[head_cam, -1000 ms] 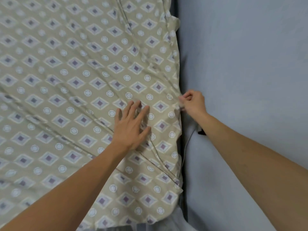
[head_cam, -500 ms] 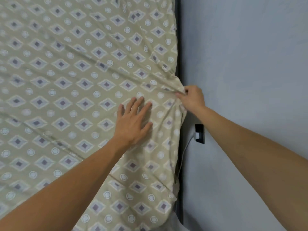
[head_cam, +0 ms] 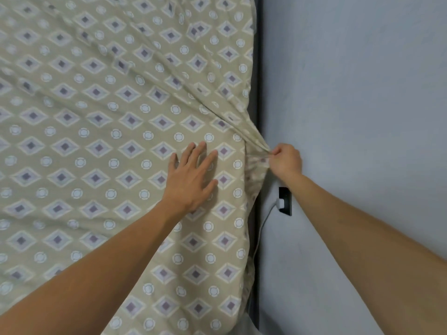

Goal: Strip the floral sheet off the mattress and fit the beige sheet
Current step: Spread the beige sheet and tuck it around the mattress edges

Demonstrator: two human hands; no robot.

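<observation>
At the wall side of the bed, the sheet edge is pulled toward the wall.

On the mattress lies the beige sheet (head_cam: 101, 131), covering it up to the gap by the wall (head_cam: 350, 93). Right hand (head_cam: 287, 162) is nearer to the edge: its fingers are curled tight on a bunch of fabric, and folds fan away up and left from it. Left hand (head_cam: 193, 175) presses flat just beside, fingers straight and spread, arm stretched forward. I judge the next move is tucking down into the gap.
</observation>
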